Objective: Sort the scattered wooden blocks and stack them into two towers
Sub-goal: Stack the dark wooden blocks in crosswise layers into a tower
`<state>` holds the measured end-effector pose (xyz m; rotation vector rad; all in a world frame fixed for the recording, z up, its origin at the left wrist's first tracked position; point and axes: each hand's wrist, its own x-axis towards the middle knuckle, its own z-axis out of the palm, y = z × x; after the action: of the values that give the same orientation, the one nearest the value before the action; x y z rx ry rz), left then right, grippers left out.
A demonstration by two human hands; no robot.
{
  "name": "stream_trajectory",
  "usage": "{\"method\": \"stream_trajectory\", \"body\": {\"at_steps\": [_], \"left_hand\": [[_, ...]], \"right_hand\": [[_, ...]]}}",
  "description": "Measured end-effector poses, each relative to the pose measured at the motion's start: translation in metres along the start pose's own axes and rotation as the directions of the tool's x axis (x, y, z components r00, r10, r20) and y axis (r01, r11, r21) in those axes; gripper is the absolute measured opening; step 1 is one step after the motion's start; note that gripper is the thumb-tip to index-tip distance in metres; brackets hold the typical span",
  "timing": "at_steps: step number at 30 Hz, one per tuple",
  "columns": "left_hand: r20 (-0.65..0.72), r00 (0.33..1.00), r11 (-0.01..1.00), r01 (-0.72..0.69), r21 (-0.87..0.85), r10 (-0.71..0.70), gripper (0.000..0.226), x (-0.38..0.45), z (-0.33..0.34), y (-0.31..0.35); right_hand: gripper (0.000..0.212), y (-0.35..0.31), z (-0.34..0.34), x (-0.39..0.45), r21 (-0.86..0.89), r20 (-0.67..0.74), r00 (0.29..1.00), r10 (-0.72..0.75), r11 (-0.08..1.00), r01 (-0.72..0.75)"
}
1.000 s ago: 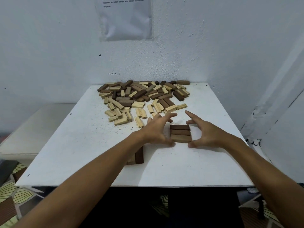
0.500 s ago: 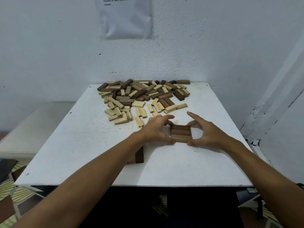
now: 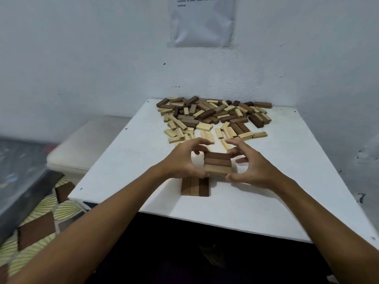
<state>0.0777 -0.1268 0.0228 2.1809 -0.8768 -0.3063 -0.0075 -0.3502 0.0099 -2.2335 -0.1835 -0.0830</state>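
Note:
A row of three brown blocks [image 3: 217, 162] lying side by side is held between both hands, lifted off the white table [image 3: 127, 160]. My left hand [image 3: 182, 160] grips its left end, thumb at the near corner and fingers arched over the far side. My right hand [image 3: 250, 165] grips its right end in the same way. Just below and nearer to me, a second row of three brown blocks [image 3: 194, 186] lies flat on the table. A pile of scattered light and dark blocks [image 3: 213, 117] covers the far part of the table.
A wall stands right behind the table, with a paper sheet [image 3: 202, 21] taped on it. A pale cushion [image 3: 82, 148] lies to the left of the table. Patterned floor [image 3: 37, 226] shows at lower left.
Both hands closed on the three-block row and lifted it off the table, moving it left toward the second row. The camera view swung, so the table now sits further right.

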Motion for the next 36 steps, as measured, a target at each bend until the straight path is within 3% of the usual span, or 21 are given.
{"method": "stream_trajectory", "body": {"at_steps": [12, 25, 29, 32, 36], "left_hand": [[-0.094, 0.992, 0.989, 0.074, -0.126, -0.086, 0.073, -0.063, -0.008, -0.035], [-0.081, 0.994, 0.990, 0.061, -0.126, -0.071, 0.078, -0.067, -0.003, -0.040], [-0.072, 0.995, 0.993, 0.065, -0.097, -0.072, 0.077, -0.068, -0.004, -0.040], [-0.133, 0.988, 0.980, 0.047, -0.195, -0.074, 0.072, -0.071, 0.000, -0.036], [-0.251, 0.949, 0.884, 0.056, -0.464, -0.191, 0.066, -0.068, 0.011, -0.024]], "right_hand": [[0.087, -0.024, 0.050, 0.005, -0.004, 0.095, 0.995, -0.013, 1.000, 0.013], [0.087, -0.023, 0.055, -0.004, 0.026, 0.124, 0.992, 0.032, 0.999, -0.036], [0.096, -0.023, 0.055, -0.005, 0.024, 0.163, 0.984, 0.065, 0.997, -0.070], [0.090, -0.024, 0.057, -0.007, 0.160, 0.117, 0.990, 0.081, 0.982, -0.100], [0.072, -0.040, 0.073, -0.006, 0.499, -0.112, 0.955, 0.274, 0.847, -0.184]]}}
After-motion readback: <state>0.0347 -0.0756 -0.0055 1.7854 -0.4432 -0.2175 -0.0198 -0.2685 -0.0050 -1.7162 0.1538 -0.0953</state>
